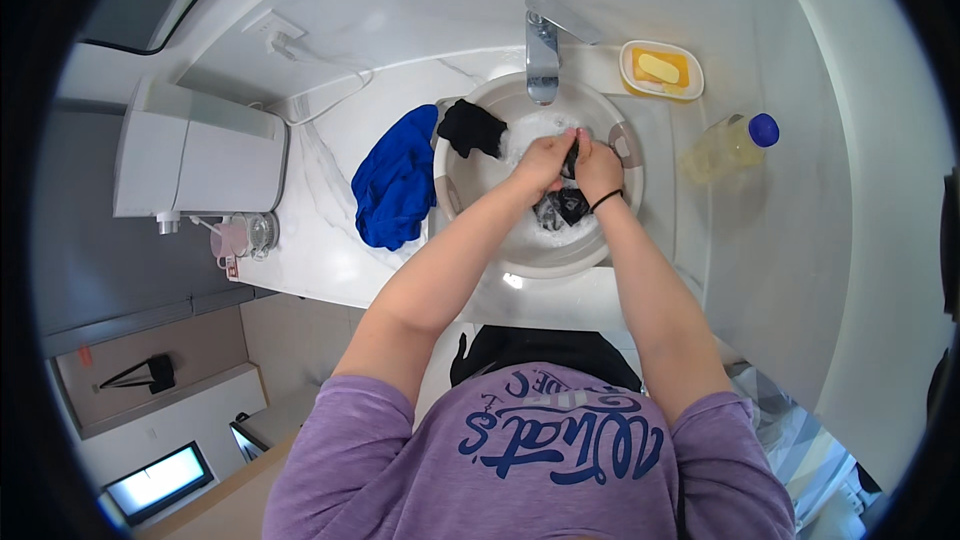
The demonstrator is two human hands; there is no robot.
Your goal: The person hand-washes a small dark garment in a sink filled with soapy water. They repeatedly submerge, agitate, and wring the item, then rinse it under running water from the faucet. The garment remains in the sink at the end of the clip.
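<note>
Both hands are together over a round plastic basin (517,264) that sits in the sink, with suds and water inside it. My left hand (544,163) grips a dark wet cloth (571,159) from one side. From the other side my right hand (599,167), with a black band at the wrist, holds the same cloth, thumbs nearly touching. Lower down, more black wet fabric (562,208) lies in the foam; whether it joins the held piece cannot be told. A bunched black cloth (472,129) hangs over the basin's left rim. The chrome faucet (542,60) stands behind the basin.
Blue fabric (397,180) lies on the counter left of the basin. A soap dish (661,71) with a yellow bar is at the back right. A bottle of yellowish liquid with a purple cap (763,130) stands at right. Farther left are a white appliance (217,154) and cups (259,234).
</note>
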